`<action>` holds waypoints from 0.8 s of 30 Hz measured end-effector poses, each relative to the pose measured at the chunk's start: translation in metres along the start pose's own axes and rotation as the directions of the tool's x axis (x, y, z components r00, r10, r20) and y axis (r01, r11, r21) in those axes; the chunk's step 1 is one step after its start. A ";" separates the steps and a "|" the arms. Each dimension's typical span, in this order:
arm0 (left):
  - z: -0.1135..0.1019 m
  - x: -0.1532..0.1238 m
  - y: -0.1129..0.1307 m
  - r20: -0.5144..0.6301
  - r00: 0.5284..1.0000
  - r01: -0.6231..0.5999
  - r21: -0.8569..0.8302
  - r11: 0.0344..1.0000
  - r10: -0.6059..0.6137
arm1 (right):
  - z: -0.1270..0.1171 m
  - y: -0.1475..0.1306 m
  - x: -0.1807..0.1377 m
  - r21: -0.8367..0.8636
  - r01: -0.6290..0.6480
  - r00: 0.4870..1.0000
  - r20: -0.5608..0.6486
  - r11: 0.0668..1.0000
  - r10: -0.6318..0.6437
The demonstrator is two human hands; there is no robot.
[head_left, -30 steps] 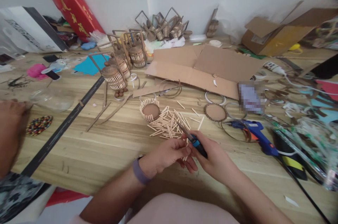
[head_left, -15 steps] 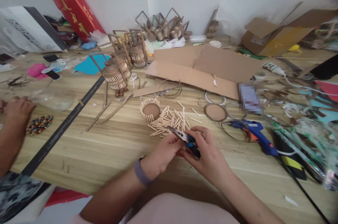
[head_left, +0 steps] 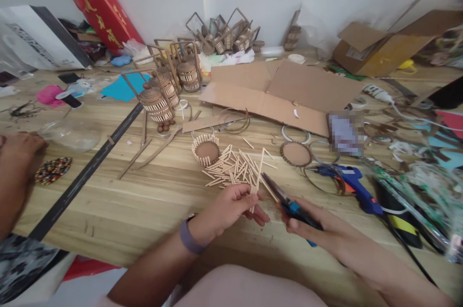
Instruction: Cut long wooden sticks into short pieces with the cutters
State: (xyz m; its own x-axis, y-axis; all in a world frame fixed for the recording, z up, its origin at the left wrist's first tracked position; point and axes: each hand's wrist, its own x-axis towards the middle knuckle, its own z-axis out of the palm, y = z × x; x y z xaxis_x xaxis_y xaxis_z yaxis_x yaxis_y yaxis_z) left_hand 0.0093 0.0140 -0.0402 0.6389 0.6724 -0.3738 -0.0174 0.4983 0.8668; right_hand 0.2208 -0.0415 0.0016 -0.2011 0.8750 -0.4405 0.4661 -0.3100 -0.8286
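My left hand (head_left: 231, 210) pinches a few thin wooden sticks (head_left: 259, 174) between thumb and fingers, their ends pointing up and away. My right hand (head_left: 325, 230) is closed around needle-nose pliers (head_left: 294, 208) with blue and black handles, their jaws pointing up and left toward the sticks. Another stick (head_left: 270, 189) lies along the jaws near the right fingers; whether it is gripped is unclear. Beyond my hands spreads a pile of short wooden sticks (head_left: 231, 169). At its left stands a small round basket base (head_left: 207, 150) ringed with upright sticks.
A round brown disc (head_left: 296, 153) and a blue glue gun (head_left: 356, 186) lie to the right. Flattened cardboard (head_left: 267, 100) lies behind. Finished small baskets (head_left: 157, 104) stand back left. Another person's hand (head_left: 21, 153) rests at the far left beside colourful beads (head_left: 53, 170).
My right hand has moved right with the pliers, away from my left hand. The left fingers have loosened somewhat, and the sticks in them now show plainly.
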 end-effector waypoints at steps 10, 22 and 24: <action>0.001 -0.001 0.000 0.071 0.997 0.041 0.032 0.999 -0.043 | -0.003 0.011 -0.010 0.088 -0.210 0.973 0.110 0.974 0.200; 0.006 -0.001 -0.001 0.169 0.983 0.077 0.001 0.997 -0.076 | 0.005 -0.003 0.003 0.153 -0.115 0.980 0.179 0.982 0.087; 0.006 -0.001 -0.001 0.172 0.982 0.078 0.003 0.997 -0.078 | 0.006 -0.004 0.003 0.140 -0.118 0.979 0.182 0.983 0.092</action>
State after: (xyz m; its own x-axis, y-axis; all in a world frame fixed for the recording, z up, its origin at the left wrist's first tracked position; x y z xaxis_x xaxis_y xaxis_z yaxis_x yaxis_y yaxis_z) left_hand 0.0132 0.0098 -0.0384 0.7607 0.5277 -0.3779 0.0351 0.5480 0.8358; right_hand 0.2134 -0.0396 0.0010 -0.3109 0.7603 -0.5703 0.3613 -0.4604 -0.8108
